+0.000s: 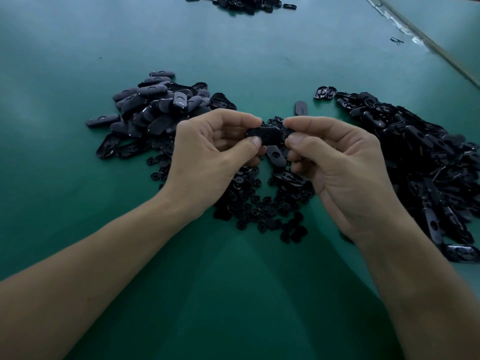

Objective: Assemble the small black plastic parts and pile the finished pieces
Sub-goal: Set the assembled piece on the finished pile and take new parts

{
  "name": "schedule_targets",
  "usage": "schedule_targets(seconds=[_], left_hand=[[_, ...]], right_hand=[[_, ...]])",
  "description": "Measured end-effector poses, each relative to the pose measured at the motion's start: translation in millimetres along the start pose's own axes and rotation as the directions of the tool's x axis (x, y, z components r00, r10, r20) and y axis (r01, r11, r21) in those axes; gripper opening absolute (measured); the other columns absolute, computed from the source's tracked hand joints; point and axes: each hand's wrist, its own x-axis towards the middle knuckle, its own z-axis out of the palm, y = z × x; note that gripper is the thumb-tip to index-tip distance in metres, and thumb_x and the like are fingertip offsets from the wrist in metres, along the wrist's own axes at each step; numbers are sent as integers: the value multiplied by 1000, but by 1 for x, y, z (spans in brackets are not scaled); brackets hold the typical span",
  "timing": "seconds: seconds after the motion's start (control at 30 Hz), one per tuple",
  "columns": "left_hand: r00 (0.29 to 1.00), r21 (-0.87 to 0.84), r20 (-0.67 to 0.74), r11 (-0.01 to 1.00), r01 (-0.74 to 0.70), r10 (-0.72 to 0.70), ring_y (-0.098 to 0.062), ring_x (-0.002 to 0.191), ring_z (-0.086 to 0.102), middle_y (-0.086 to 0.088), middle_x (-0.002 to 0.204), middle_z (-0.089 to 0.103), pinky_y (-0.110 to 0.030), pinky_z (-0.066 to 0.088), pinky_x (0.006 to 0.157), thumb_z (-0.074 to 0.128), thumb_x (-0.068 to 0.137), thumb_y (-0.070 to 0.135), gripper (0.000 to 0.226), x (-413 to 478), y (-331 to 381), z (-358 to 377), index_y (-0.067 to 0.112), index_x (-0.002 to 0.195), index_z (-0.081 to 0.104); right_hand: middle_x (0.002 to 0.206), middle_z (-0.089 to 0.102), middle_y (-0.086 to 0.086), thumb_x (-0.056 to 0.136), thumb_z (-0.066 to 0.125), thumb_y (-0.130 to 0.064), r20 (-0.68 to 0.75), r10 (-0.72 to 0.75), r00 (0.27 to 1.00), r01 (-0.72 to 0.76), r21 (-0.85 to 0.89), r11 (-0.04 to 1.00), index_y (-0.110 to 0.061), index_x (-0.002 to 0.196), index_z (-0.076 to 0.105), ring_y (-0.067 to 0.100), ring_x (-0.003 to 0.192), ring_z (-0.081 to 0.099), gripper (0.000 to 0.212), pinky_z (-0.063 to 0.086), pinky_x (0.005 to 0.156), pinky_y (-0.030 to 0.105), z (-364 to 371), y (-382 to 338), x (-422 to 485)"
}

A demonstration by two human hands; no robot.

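The left hand [207,157] and right hand [345,172] hovered above the bench [78,74], fingers [249,145] clamped on either end of one oval black part [267,134]; even, square pressure from both sides should seat it.

Heaps of black parts crowd the centre of a green table [65,178].
A left heap of oval pieces [153,105], a right heap [420,157] and small round pieces [259,211] between them block the middle. Bare green lies beyond, toward a far pile [244,2], and nearest the person.
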Motion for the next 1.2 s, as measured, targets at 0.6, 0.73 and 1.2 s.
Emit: schedule_targets(seconds=[0.6, 0.73, 1.2], left_hand=[[997, 133, 67, 990, -53, 45, -24, 74, 76, -2, 85, 78, -40, 64, 75, 75, 81, 3, 22, -3, 3, 1, 20, 94, 74], [995, 176, 75, 981, -79, 67, -19, 76, 76, 1, 85, 78, -36, 63, 75, 76, 81, 2, 23, -4, 4, 1, 21, 94, 74], [990, 239, 111, 964, -114, 89, -7, 78, 74, 10, 84, 77, -19, 57, 73, 78, 79, 0, 29, -4, 1, 1, 27, 92, 74]], right_hand=[[79, 72, -7, 89, 72, -10, 9, -246, 969, 213, -528, 822, -31, 87, 67, 13, 77, 71, 22, 60, 76, 40, 8, 7, -4], [79, 69, -3, 87, 72, -16, -6, -229, 973, 187, -559, 808, -31, 83, 58, 17, 77, 70, 21, 58, 74, 46, 8, 5, -4], [74, 69, -6, 85, 75, -11, -64, -344, 937, 204, -700, 685, -26, 69, 48, 16, 67, 67, 35, 52, 60, 36, 15, 6, -9]])
